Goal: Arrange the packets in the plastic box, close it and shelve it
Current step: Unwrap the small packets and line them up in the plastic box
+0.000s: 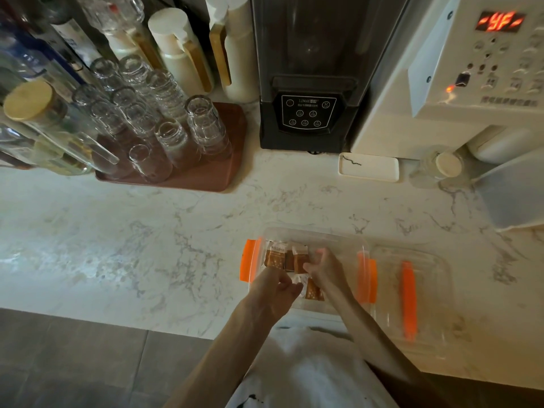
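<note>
A clear plastic box [347,241] with orange clips stands open at the counter's front edge. Several brown packets [275,256] lie inside it, upright along the far left. Both my hands reach into the box. My left hand [273,290] has its fingers curled near a pale packet [301,282] at the box's middle. My right hand [325,267] pinches a brown packet [298,262] beside the others. Another brown packet [312,291] lies between my wrists. The clear lid [426,290], with an orange clip, rests flat on the counter to the right of the box.
A brown tray [212,175] of upturned glasses stands at the back left, with bottles beside it. A black appliance [309,113] and a white machine [471,83] line the back. A small white dish [369,167] and a jar [444,166] sit before them.
</note>
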`<action>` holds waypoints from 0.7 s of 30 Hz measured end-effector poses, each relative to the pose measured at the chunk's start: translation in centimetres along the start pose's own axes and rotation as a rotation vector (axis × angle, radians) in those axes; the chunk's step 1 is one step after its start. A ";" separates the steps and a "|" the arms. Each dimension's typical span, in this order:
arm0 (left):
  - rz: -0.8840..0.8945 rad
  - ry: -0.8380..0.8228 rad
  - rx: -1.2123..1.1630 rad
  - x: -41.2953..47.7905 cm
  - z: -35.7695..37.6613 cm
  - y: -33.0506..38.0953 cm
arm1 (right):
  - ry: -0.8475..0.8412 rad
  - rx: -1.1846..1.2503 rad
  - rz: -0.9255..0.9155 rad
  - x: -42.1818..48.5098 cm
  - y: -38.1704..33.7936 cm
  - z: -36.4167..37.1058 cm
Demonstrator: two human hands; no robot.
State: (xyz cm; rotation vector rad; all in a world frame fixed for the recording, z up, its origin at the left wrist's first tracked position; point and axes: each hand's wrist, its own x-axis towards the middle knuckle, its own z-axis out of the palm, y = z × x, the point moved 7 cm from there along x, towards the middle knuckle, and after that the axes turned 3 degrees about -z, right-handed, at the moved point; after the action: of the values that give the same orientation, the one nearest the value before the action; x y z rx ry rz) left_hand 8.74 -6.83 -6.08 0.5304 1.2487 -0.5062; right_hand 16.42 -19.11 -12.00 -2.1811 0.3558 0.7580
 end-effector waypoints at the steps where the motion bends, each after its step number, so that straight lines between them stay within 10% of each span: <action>1: 0.009 0.000 0.017 -0.1 0.0 -0.2 | 0.010 0.014 0.004 0.0 -0.1 0.0; 11: 0.554 -0.026 0.749 -0.9 2.8 2.2 | -0.020 0.075 -0.085 0.1 -2.2 0.4; 21: 0.539 0.064 0.944 2.6 4.0 2.2 | -0.038 0.240 -0.006 0.2 -1.4 0.6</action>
State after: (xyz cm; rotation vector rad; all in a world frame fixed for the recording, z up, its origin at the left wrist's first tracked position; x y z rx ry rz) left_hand 13.71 -7.75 -7.51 1.6346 0.8084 -0.5982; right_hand 16.97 -17.77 -11.59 -1.9402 0.3995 0.7139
